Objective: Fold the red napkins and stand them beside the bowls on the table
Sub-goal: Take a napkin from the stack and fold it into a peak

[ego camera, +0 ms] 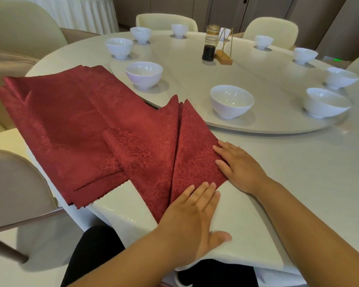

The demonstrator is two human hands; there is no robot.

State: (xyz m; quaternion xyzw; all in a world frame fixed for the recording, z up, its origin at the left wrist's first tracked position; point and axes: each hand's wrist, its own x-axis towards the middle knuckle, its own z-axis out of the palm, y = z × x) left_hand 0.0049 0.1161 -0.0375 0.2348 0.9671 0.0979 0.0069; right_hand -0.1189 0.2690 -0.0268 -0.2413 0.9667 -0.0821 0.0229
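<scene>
At the table's near edge, both hands lie flat and open, gripping nothing: left hand [192, 222] presses fingers on the near corner of the folded red napkin [174, 154], right hand [239, 167] presses its right-side edge. Napkin's two pointed flaps aim toward the nearest bowl [232, 101] on the raised turntable [278, 125]. Stack of red napkins [66, 125] lies just left, overhanging the table [309, 172] edge.
</scene>
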